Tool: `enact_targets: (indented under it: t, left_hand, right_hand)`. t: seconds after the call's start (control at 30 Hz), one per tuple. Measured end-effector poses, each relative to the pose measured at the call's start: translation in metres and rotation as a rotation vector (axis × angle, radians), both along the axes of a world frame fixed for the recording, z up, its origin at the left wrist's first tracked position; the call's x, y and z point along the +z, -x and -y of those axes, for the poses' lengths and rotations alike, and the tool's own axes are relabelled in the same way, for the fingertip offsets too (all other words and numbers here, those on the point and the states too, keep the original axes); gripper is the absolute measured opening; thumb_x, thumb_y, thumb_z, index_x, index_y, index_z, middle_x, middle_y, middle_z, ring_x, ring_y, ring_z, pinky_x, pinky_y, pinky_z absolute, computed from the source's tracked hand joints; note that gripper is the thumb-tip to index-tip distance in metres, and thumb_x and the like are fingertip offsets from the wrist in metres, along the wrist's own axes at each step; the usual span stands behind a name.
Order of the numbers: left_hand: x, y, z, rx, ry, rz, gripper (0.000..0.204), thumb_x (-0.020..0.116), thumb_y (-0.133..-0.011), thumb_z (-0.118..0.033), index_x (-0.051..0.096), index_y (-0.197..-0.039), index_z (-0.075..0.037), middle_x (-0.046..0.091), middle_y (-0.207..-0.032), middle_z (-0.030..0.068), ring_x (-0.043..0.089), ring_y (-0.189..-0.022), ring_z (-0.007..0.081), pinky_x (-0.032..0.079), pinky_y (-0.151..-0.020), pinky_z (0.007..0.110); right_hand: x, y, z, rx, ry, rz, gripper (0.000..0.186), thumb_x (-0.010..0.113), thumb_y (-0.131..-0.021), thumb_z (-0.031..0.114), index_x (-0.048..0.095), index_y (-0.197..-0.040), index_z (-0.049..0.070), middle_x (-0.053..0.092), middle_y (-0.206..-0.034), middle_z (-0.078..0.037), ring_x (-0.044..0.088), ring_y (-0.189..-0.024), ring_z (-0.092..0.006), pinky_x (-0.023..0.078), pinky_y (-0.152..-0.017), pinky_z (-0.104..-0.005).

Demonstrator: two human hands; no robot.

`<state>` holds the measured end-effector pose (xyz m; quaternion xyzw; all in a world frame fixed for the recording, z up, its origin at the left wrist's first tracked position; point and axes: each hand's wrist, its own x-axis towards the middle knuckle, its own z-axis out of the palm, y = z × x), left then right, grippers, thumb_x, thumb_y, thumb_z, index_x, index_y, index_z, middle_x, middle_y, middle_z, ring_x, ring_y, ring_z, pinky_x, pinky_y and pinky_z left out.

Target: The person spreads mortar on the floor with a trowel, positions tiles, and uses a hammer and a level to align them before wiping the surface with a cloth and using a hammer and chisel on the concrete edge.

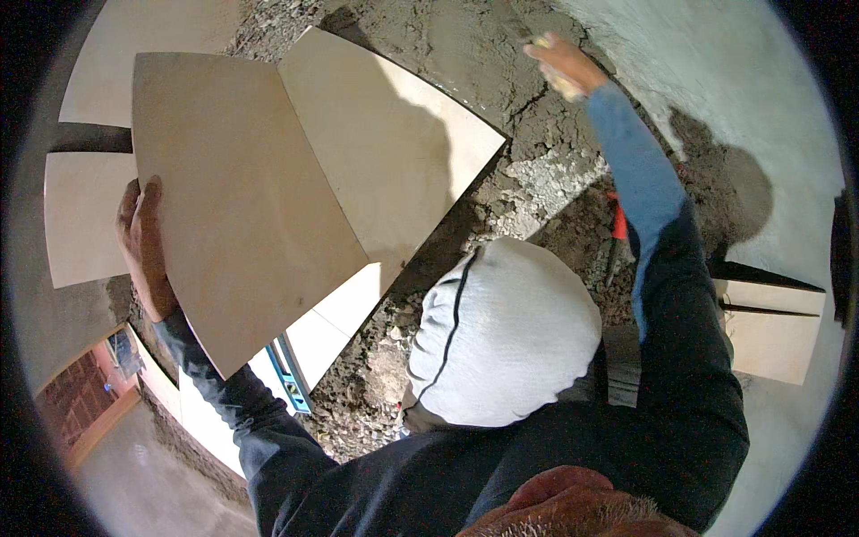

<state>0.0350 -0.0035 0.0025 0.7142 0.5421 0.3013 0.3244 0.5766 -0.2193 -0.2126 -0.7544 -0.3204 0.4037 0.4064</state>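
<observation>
The left hand (143,246) was pinching the left edge of a large beige tile (237,197). This tile was just to the right of the hand and partly covered a second tile (385,134). The right hand (573,67) was curled around a yellowish object (565,87), of unclear kind, at the grey mortar (465,63). Below this hand was a red tool (618,219), near the sleeve (631,161).
</observation>
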Motion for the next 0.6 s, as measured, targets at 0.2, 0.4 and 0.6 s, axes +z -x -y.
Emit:
enact_targets:
  t: [0.2,0.4,0.6]
  left_hand:
    - [0.010,0.015,-0.003,0.007,0.131,-0.013,0.053,0.061,-0.091,-0.034,0.056,-0.121,0.009,0.066,-0.102,0.0177,0.062,-0.087,0.0205,0.048,-0.077,0.030]
    - [0.005,0.003,0.004,-0.061,0.082,0.020,0.054,0.061,-0.090,-0.034,0.055,-0.121,0.009,0.066,-0.100,0.0182,0.062,-0.086,0.0213,0.047,-0.076,0.031]
    - [0.028,-0.007,0.010,-0.140,0.082,-0.059,0.039,0.056,-0.090,-0.027,0.060,-0.112,0.004,0.064,-0.093,0.0127,0.059,-0.079,0.0174,0.046,-0.071,0.030]
  right_hand:
    - [0.019,0.034,-0.040,0.563,0.281,0.358,0.070,0.064,-0.091,0.042,0.039,-0.141,0.000,0.062,-0.104,-0.018,0.062,-0.078,-0.0230,0.054,-0.064,-0.0377]
    - [0.003,-0.004,0.157,0.255,0.344,1.042,0.057,0.065,-0.090,0.034,0.046,-0.141,0.015,0.060,-0.127,-0.017,0.061,-0.110,-0.0358,0.051,-0.091,-0.0450]
    - [0.032,-0.006,0.356,0.579,0.755,1.192,0.049,0.057,-0.095,0.029,0.047,-0.140,0.010,0.050,-0.138,-0.018,0.051,-0.124,-0.0374,0.047,-0.096,-0.0457]
